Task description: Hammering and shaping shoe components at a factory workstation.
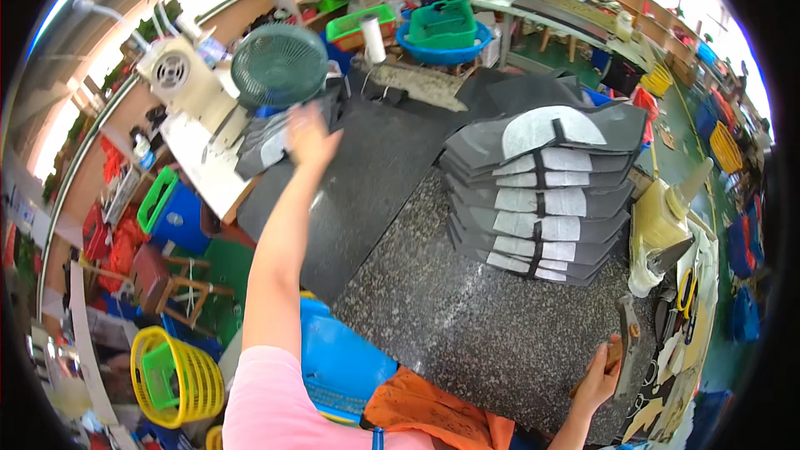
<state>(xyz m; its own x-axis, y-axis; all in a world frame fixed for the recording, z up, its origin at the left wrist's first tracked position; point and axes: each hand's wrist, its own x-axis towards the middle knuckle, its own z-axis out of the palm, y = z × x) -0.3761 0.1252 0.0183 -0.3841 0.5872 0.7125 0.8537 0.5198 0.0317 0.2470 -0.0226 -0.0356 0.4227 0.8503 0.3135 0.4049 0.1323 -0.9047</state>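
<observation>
My left hand (310, 137) reaches far out at the left, blurred by motion, its thumb spread away from the fingers. It is over the edge of a small stack of dark grey sheet pieces with whitish patches (268, 140); whether it touches them I cannot tell. Near the front right edge, my right hand (595, 379) is closed around a brown, wood-like piece (614, 353), mostly hidden by the fingers. Close beside it lies a worn, curved metal tool (628, 337). A tall pile of dark pieces with white patches (542, 200) rises on the speckled stone tabletop (467, 308).
A black sheet (358, 175) covers the table's left part. At the right edge stand a yellowish plastic container (658, 221) and yellow-handled scissors (687, 292). A sewing machine (179, 75) and a green fan (279, 65) stand at the far left. Orange cloth (437, 408) hangs in front.
</observation>
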